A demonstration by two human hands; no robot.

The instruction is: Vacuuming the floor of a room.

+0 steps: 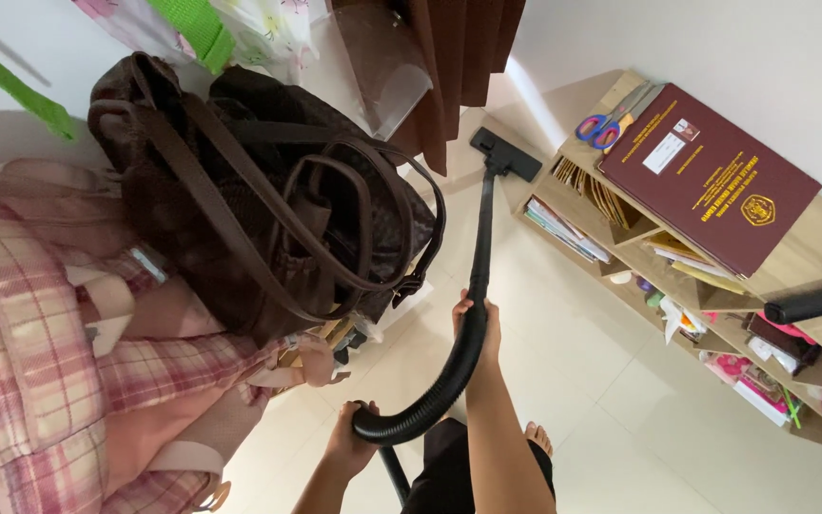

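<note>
Your right hand (479, 319) gripped the black vacuum wand (482, 233), its floor head (506, 154) near the shelf (620, 249); your left hand (352, 440) closed around the ribbed hose (430, 400).

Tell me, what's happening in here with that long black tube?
A person is vacuuming the pale tiled floor. The right hand grips the black vacuum wand, and the left hand holds the ribbed black hose lower down. The vacuum head sits on the floor near a brown curtain, beside a low wooden shelf that has a dark red book and scissors on top. A brown bag hangs at the left.
</note>
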